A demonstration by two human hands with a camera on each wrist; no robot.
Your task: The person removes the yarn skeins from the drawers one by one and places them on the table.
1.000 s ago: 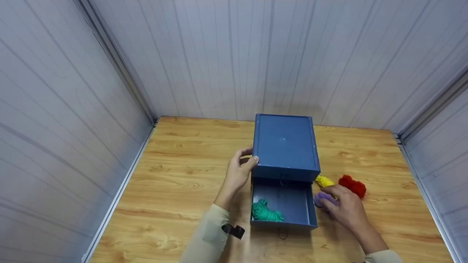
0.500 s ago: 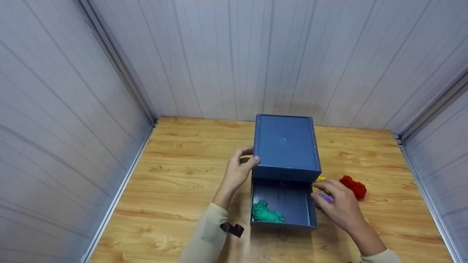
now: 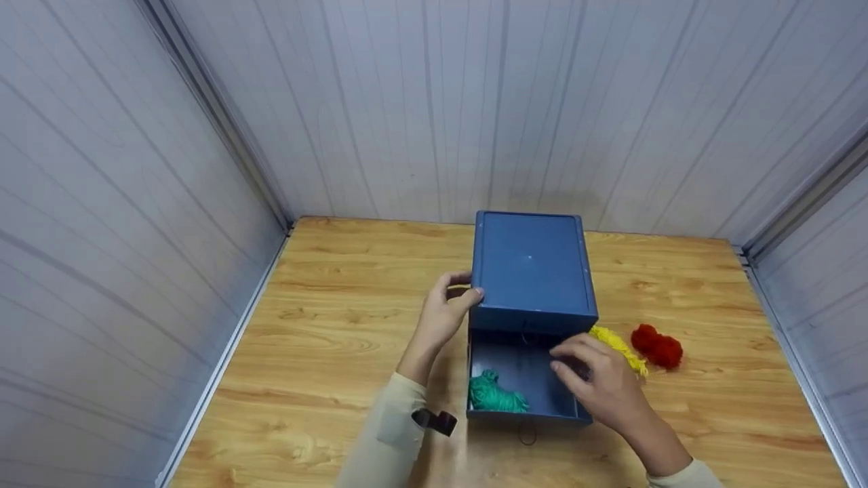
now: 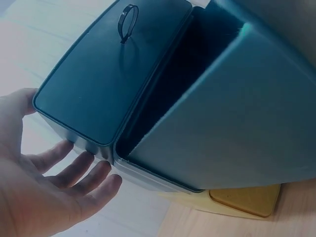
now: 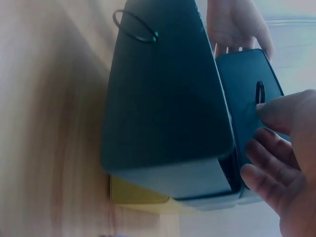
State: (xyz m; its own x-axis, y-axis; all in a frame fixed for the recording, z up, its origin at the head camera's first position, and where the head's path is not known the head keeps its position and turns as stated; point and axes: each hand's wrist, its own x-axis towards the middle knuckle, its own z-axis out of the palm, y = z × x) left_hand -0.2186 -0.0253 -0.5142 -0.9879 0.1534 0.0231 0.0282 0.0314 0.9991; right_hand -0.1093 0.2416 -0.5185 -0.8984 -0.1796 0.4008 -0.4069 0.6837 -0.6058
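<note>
A blue drawer cabinet (image 3: 532,264) stands on the wood-grain table with a lower drawer (image 3: 542,383) pulled out. Green yarn (image 3: 497,392) lies in that drawer's front left corner. My left hand (image 3: 444,315) holds the cabinet's left side, thumb over the top edge, fingertips against the side wall (image 4: 91,148). Above the drawer's right side hovers my right hand (image 3: 603,379), fingers loosely bent with nothing seen between them. Yellow yarn (image 3: 624,351) and red yarn (image 3: 656,346) lie right of the cabinet. The purple yarn is hidden from the head view behind my right hand.
Beneath the blue tiers shows a yellow drawer front (image 5: 138,191). A ring pull (image 4: 127,23) hangs on the shut upper drawer, another ring pull (image 3: 527,434) on the pulled-out one. Pale panel walls (image 3: 407,122) enclose the table (image 3: 325,325) at the back and both sides.
My right hand has moved left from beside the purple yarn to over the open drawer, uncovering the yellow yarn. My left hand stays on the cabinet.
</note>
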